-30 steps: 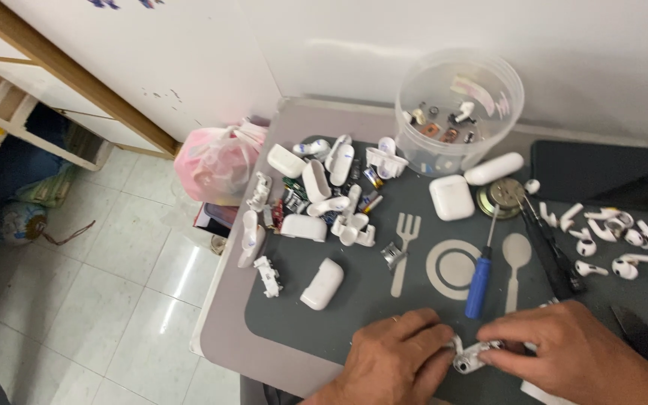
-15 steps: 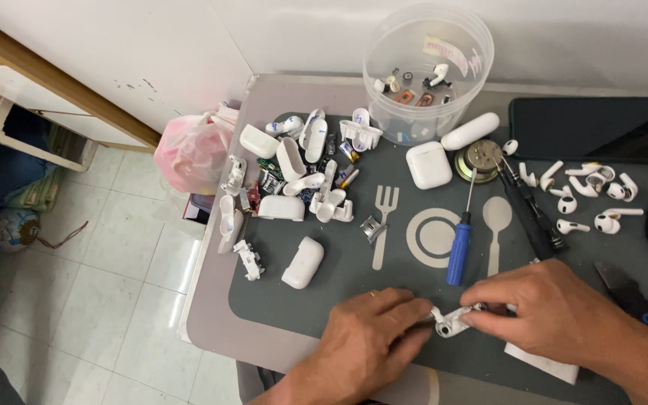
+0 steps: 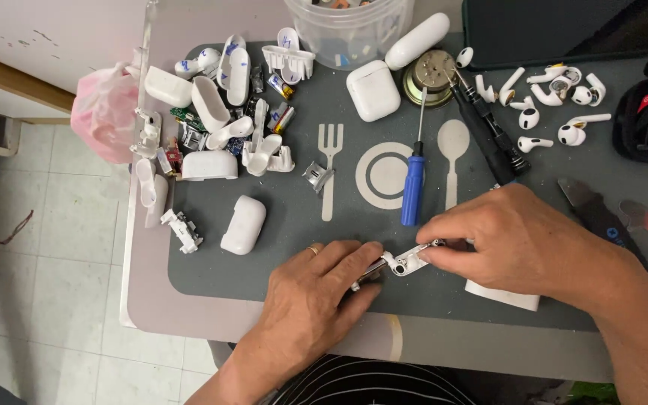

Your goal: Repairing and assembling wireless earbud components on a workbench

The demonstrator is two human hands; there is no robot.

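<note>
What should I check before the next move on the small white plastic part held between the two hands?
1. Small white plastic part gripped at both ends: ok; left hand and right hand pinch it.
2. Part kept over the dark grey place mat: ok.
3. Blue-handled screwdriver close by: ok, just above the hands.
4. Closed white oval case apart from the hands: ok.
5. Thin metal tool under the left fingers seated in the part: cannot tell.
</note>
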